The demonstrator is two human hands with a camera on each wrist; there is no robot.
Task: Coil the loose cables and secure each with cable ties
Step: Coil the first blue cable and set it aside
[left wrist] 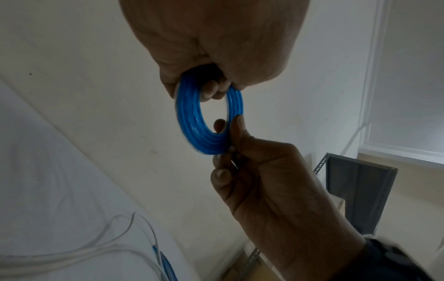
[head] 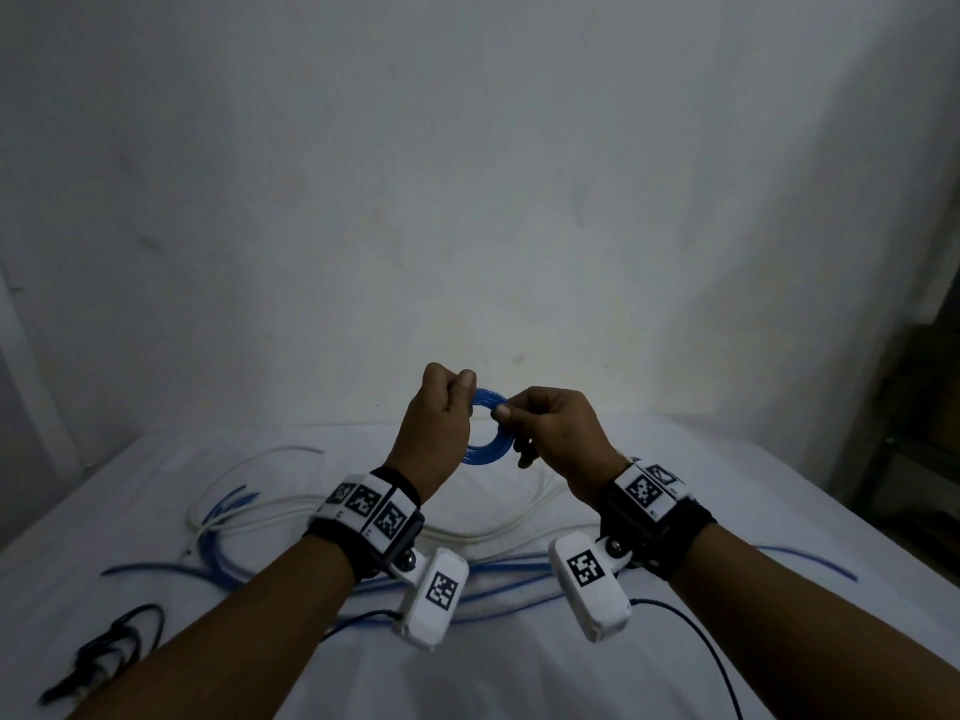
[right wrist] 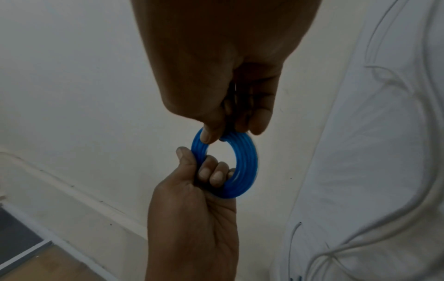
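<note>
Coil [head: 488,426] blue, clamped in both grips | head alone: loose cables [head: 291,517] on sheet [head: 675,459]

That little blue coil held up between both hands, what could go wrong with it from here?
No cable tie shows on the blue coil yet. It stays wound only because the left hand grips one side and the right hand pinches the other, so loosening either may let the turns spring open. If it drops, it could land among the loose blue cables and white cables on the white cloth and tangle.
</note>
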